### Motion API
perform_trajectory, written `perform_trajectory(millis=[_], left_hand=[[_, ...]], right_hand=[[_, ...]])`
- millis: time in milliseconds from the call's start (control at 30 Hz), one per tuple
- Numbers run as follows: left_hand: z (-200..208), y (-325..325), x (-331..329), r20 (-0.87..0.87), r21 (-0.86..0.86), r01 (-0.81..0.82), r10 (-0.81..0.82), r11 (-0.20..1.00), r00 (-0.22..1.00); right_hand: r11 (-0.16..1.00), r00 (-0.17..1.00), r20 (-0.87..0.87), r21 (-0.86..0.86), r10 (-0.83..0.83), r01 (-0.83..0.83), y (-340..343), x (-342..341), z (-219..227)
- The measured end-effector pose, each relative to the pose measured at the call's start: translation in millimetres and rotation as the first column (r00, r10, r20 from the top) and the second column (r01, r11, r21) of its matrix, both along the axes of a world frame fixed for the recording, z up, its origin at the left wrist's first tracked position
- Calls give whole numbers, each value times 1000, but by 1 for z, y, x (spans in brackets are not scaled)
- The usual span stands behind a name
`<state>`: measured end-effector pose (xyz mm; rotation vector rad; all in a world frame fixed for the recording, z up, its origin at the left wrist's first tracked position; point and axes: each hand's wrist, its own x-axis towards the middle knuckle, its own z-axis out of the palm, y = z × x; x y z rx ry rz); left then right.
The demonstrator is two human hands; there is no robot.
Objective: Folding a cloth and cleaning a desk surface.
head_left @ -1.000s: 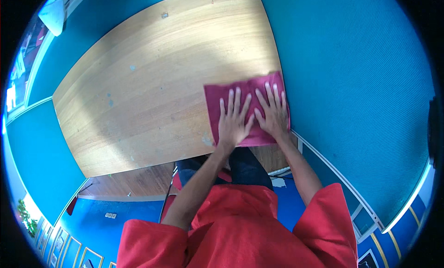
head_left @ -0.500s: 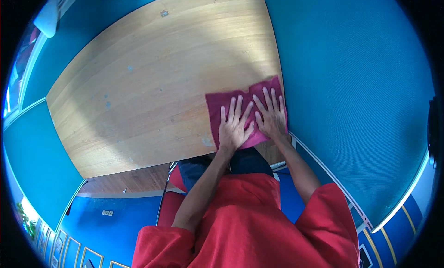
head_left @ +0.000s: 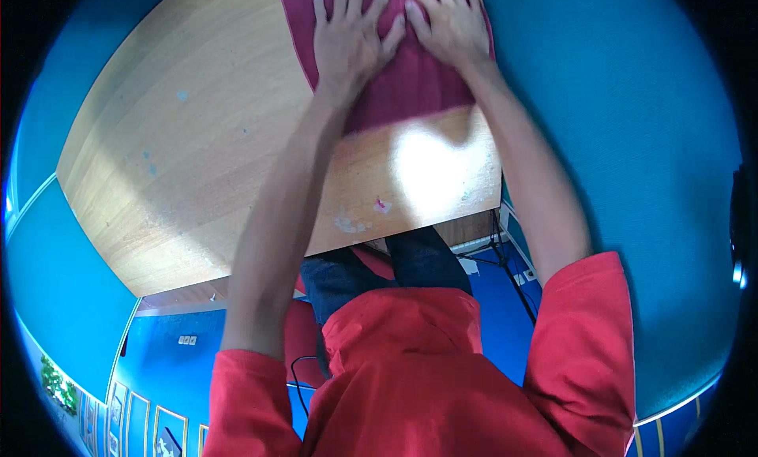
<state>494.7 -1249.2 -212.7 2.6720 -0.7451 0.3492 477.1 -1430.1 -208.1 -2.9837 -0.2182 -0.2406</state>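
Note:
A maroon cloth [head_left: 410, 90] lies spread on the wooden table [head_left: 197, 141], at the far right beside the blue partition. Both my arms stretch forward over the tabletop. My left hand [head_left: 347, 43] rests flat on the cloth's left part with its fingers spread. Close to it, my right hand [head_left: 452, 27] presses flat on the cloth's right part, fingers also apart. The cloth's far edge runs out of the top of the picture. Neither hand grasps the cloth.
A tall blue partition [head_left: 600, 125] borders the table on the right, and another blue panel [head_left: 67, 275] stands at the left. Pale stains [head_left: 347, 222] and a small pink mark [head_left: 382, 206] show near the front edge. Bright light falls on the near right corner.
Both hands have slid the maroon cloth away from me, from the table's near right corner toward its far side. The stained wood near the front edge is now uncovered.

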Motion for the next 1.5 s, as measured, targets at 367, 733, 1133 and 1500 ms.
perform_trajectory(millis=[367,733,1133,1500], left_hand=[[-26,-7,88,95,-61,19,-13,998,995],[-6,25,-70,-124,135,51,-35,990,992],[12,71,-287,-483,18,122,-99,992,870],[6,96,-163,-348,26,39,-27,999,937]], right_hand=[[999,994,105,-42,8,-4,-8,87,-22],[996,997,-54,-76,46,-50,37,-101,-1],[989,906,-399,94,143,-115,66,-324,20],[985,951,-259,68,172,-159,85,-180,15]])
